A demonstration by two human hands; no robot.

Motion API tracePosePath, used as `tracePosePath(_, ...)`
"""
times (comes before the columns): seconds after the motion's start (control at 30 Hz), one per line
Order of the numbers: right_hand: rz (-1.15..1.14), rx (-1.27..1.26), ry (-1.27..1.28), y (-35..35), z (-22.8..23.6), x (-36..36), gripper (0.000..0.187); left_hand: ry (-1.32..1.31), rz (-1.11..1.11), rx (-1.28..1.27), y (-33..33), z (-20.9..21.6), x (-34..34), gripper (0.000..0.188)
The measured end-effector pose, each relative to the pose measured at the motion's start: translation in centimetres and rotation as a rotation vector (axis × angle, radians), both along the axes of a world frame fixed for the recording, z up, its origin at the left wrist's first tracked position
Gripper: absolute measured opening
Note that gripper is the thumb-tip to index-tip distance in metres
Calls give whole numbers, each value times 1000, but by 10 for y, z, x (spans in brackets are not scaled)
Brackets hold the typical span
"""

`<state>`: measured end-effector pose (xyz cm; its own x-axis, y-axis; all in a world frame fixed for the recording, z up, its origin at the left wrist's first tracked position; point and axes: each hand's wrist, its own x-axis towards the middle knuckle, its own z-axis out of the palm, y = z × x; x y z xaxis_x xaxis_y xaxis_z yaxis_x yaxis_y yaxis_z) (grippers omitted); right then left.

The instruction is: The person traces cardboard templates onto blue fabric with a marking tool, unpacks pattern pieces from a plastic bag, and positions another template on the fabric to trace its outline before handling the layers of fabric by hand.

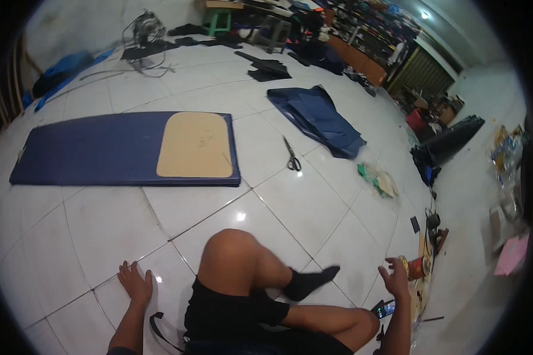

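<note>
The left hand (pixel 135 283) lies flat on the white tile floor (pixel 314 195), fingers spread, holding nothing. The right hand (pixel 394 277) is open in the air, fingers loose, right beside a small round tin (pixel 413 267). A phone (pixel 385 308) lies just below that hand. Farther out, scissors (pixel 291 155) lie on the tiles beside a long blue mat (pixel 95 149) with a tan board (pixel 196 145) on it.
</note>
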<state>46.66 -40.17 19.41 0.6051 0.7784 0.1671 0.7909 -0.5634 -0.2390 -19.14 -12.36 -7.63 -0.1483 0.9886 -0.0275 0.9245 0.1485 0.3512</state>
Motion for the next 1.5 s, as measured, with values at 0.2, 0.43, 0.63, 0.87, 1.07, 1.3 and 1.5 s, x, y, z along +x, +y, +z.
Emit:
tracePosePath(0.2, 240, -283, -84, 180, 75, -56, 47, -29, 8, 120, -6, -15, -2, 61)
tracePosePath(0.43, 474, -475, -153, 356, 111, -102, 42, 54, -28, 73, -5, -15, -4, 62)
tracePosePath(0.63, 693, -461, -246, 579, 102, -96, 41, 43, -50, 82, -3, -18, -2, 63)
tracePosePath(0.87, 801, -528, -52, 711, 82, -192, 37, 312, -47, 37, -11, -55, -21, 75)
tracePosePath(1.07, 990, -794, -224, 710, 55, -151, 34, 281, -13, -78, -1, -31, 3, 56)
tracePosePath(1.3, 1088, -819, -43, 732, -30, -96, 22, 221, -147, -141, 51, 16, -10, 45)
tracePosePath(1.5, 1055, -620, 301, 741, -160, -106, 23, 87, -330, -181, 167, 99, 14, 35)
